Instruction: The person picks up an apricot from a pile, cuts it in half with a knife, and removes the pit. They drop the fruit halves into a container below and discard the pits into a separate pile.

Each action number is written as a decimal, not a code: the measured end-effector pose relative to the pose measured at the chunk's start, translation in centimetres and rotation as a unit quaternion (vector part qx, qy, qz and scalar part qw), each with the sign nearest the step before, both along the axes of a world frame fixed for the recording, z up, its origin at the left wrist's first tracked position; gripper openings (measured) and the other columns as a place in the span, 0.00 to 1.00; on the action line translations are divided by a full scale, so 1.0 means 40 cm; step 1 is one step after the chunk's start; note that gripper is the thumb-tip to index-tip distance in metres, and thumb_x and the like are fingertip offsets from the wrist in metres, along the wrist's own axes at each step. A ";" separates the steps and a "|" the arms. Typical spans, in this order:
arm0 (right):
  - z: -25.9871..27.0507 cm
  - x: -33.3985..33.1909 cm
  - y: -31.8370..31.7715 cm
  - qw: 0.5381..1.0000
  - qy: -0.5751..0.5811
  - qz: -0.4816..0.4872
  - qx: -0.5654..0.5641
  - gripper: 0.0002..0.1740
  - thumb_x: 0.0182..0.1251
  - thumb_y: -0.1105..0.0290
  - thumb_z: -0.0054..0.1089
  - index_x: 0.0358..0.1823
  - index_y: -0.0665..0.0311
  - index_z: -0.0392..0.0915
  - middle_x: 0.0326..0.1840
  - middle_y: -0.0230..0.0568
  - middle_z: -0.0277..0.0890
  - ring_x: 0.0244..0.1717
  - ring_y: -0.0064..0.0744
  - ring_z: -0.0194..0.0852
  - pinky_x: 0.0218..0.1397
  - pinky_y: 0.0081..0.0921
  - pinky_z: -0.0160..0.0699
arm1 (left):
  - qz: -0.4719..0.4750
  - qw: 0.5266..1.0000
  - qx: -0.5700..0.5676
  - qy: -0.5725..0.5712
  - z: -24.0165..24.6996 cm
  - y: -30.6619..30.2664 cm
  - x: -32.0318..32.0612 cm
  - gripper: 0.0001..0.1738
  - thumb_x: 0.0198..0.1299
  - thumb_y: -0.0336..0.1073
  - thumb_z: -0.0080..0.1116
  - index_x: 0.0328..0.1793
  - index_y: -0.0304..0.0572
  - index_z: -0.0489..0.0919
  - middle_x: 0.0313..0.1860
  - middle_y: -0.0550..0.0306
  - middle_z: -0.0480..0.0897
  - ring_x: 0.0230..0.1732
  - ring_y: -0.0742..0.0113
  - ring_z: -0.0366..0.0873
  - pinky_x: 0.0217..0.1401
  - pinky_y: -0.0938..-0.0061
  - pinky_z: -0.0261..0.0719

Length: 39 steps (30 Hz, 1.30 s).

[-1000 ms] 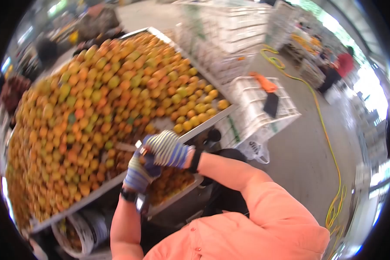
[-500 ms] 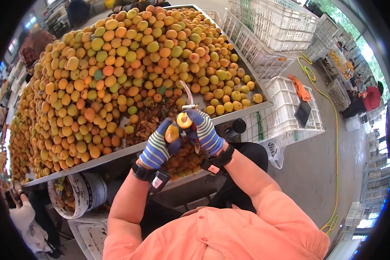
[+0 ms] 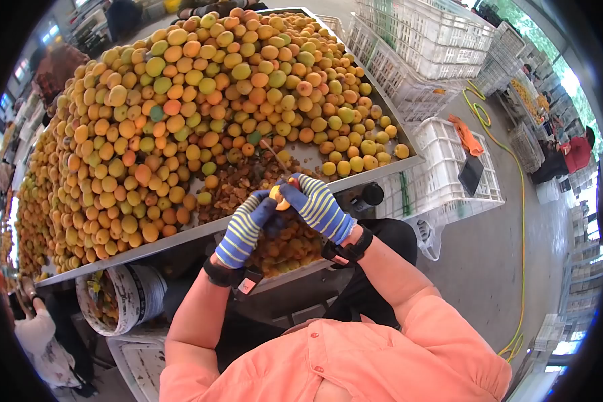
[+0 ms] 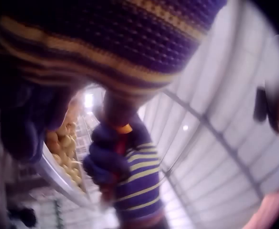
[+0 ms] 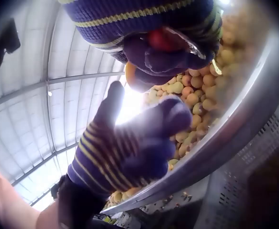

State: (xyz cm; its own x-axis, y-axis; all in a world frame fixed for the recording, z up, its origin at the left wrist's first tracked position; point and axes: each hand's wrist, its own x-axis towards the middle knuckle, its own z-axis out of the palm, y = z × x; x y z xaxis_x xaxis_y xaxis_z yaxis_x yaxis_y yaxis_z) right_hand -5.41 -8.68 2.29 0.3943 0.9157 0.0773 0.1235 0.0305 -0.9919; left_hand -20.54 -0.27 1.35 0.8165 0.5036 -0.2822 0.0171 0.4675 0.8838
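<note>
My gloved right hand (image 3: 323, 208) pinches an apricot half (image 3: 280, 197) at its fingertips. It also grips a red-handled tool (image 5: 165, 40), whose thin pale blade (image 3: 275, 154) points out over the fruit. Close on the other side of the apricot half is my gloved left hand (image 3: 244, 231); in the right wrist view its thumb stands raised, its fingers bend loosely, and nothing shows in them. Both hands are over the near rim of a metal-edged table (image 3: 181, 236) heaped with whole apricots (image 3: 174, 124). Beneath the hands sits a heap of brownish-orange pieces (image 3: 285, 253).
Brown scraps (image 3: 248, 181) lie on the table just past the hands. A white bucket (image 3: 141, 295) stands below at left. White crates (image 3: 442, 177) are at right, one bearing an orange glove (image 3: 465, 136). A yellow hose (image 3: 520, 241) crosses the floor. Other people are farther off.
A second ago the hands were together farther left in a tilted view. Half a second ago the left hand held an apricot piece, which no longer shows there; the hands are now closer together.
</note>
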 end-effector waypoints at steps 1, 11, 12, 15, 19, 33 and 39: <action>0.006 -0.009 0.002 1.000 -0.007 0.013 0.005 0.16 0.68 0.62 0.56 0.41 0.72 0.77 0.30 0.44 0.81 0.34 0.26 0.79 0.39 0.24 0.75 | 0.025 0.997 -0.048 -0.049 0.002 0.000 0.004 0.16 0.69 0.43 0.50 0.52 0.37 0.75 0.33 0.60 0.80 0.25 0.77 0.74 0.28 0.81 0.73; 0.048 -0.016 0.037 0.988 0.079 -0.113 0.065 0.16 0.68 0.58 0.60 0.27 0.61 0.71 0.16 0.26 0.63 0.15 0.17 0.60 0.18 0.20 0.60 | 0.079 0.988 -0.065 -0.112 -0.005 0.003 0.000 0.21 0.61 0.39 0.58 0.56 0.39 0.70 0.33 0.57 0.78 0.27 0.73 0.74 0.29 0.81 0.72; 0.095 -0.016 0.025 0.978 0.179 -0.090 0.053 0.16 0.69 0.58 0.58 0.27 0.59 0.71 0.15 0.24 0.62 0.14 0.16 0.58 0.16 0.19 0.57 | 0.076 0.990 -0.041 -0.111 0.000 -0.002 0.002 0.22 0.60 0.39 0.58 0.58 0.41 0.69 0.33 0.57 0.78 0.26 0.73 0.74 0.28 0.81 0.71; 0.132 -0.020 0.042 0.926 0.351 -0.075 0.115 0.16 0.72 0.57 0.53 0.26 0.55 0.68 0.13 0.21 0.55 0.11 0.13 0.48 0.13 0.17 0.47 | 0.064 0.993 -0.023 -0.092 0.029 -0.018 0.011 0.24 0.58 0.39 0.60 0.58 0.45 0.66 0.33 0.58 0.77 0.25 0.73 0.73 0.26 0.81 0.69; 0.165 -0.024 0.053 0.918 0.350 -0.087 0.163 0.19 0.73 0.54 0.52 0.25 0.54 0.64 0.12 0.21 0.52 0.11 0.13 0.47 0.13 0.17 0.45 | 0.035 0.990 -0.091 -0.105 -0.004 -0.015 0.019 0.22 0.54 0.38 0.63 0.52 0.45 0.67 0.35 0.57 0.76 0.23 0.73 0.71 0.23 0.82 0.66; 0.144 -0.058 0.065 0.956 0.174 -0.164 0.168 0.17 0.69 0.55 0.58 0.28 0.58 0.74 0.16 0.19 0.63 0.18 0.09 0.57 0.20 0.14 0.50 | 0.074 0.987 -0.128 -0.062 0.009 -0.041 0.061 0.28 0.69 0.62 0.41 0.48 0.44 0.76 0.30 0.64 0.78 0.20 0.82 0.68 0.19 0.88 0.62; 0.160 -0.066 0.069 0.943 0.171 -0.212 0.188 0.22 0.69 0.51 0.57 0.25 0.61 0.73 0.16 0.24 0.66 0.16 0.13 0.62 0.17 0.16 0.53 | 0.141 0.985 -0.072 -0.070 0.029 -0.061 0.075 0.27 0.69 0.60 0.45 0.47 0.42 0.78 0.28 0.66 0.77 0.24 0.82 0.72 0.22 0.89 0.67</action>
